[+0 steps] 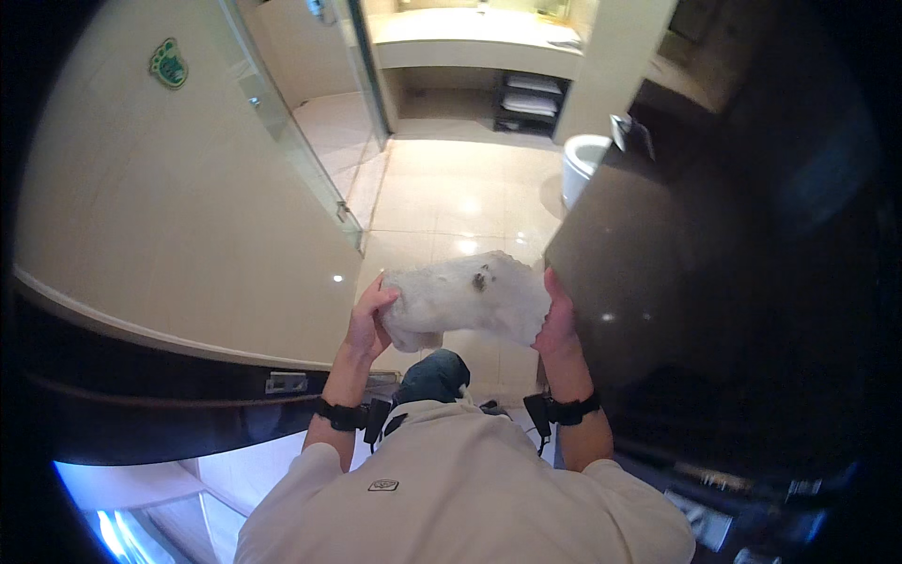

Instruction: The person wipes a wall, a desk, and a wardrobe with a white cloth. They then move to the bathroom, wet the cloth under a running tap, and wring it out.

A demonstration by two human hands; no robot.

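A whitish, soft-looking cloth-like bundle point(465, 292) with a dark stain or mark on its upper face spans the space between my two hands, held in front of my body. My left hand point(370, 317) grips its left end, thumb on top, where a fold hangs down. At its right end, my right hand point(557, 317) holds the edge with the thumb pointing up. The fingers beneath the bundle are mostly hidden. Black straps with small devices sit on both wrists.
A bathroom's tiled floor point(412, 183) lies ahead. A glass shower door point(303, 141) stands at left, beside a beige wall. A white toilet point(574, 173) is at right, partly behind a dark door or panel point(634, 247). A counter point(472, 53) with a dark shelf of folded towels point(528, 104) stands beyond.
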